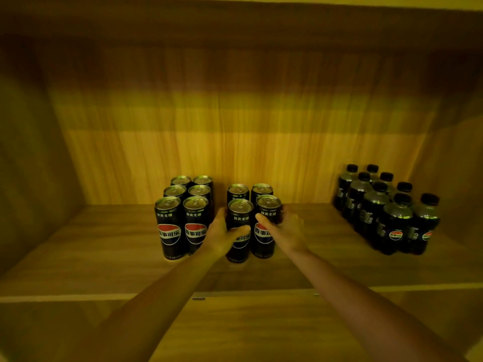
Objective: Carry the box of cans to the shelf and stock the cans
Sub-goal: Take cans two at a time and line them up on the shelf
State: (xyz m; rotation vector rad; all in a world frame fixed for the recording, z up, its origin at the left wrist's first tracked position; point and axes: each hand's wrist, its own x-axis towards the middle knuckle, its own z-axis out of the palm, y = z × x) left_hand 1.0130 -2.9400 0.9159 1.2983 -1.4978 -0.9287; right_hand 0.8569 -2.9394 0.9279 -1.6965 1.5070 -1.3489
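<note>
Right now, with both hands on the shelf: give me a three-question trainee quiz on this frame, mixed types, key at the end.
1. True or false: the left hand and the right hand each grip one can.
2. How many cans stand in the group of cans left of the hands?
3. What sits at the right end of the shelf? A) a pack of bottles B) a cardboard box C) more cans

Key:
1. True: the left hand holds the front left can, the right hand the front right can.
2. Six, in two columns of three.
3. A, the pack of bottles.
</note>
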